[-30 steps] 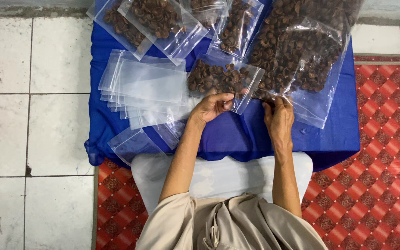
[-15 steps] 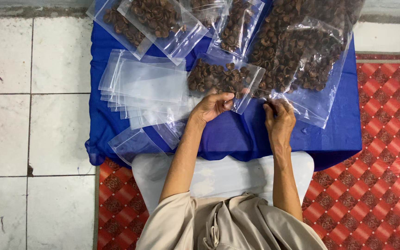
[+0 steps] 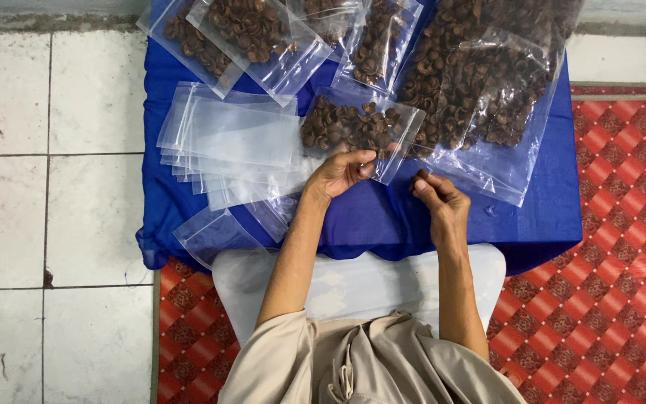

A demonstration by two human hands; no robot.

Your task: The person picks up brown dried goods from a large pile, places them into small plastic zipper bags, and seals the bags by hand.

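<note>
My left hand (image 3: pixel 342 170) pinches the near edge of a small clear zip bag (image 3: pixel 359 126) half full of brown dried pieces, which lies on the blue cloth (image 3: pixel 543 221). My right hand (image 3: pixel 437 200) hovers just to its right with the fingers pinched together, and a small dark brown piece (image 3: pixel 420 175) shows at the fingertips. Beyond that hand lies a large open clear bag (image 3: pixel 487 97) full of the same brown pieces, its mouth toward me.
A fanned stack of empty clear bags (image 3: pixel 233 138) lies left of my left hand. Several filled small bags (image 3: pixel 252 34) sit at the far edge. The cloth covers a low white stand (image 3: pixel 353 288) on a red checkered mat (image 3: pixel 607 292) and white floor tiles (image 3: pixel 54 224).
My right hand has drawn back from the mouth of the large bag toward me, with its fingers now pinched. My left hand has kept its hold on the small bag.
</note>
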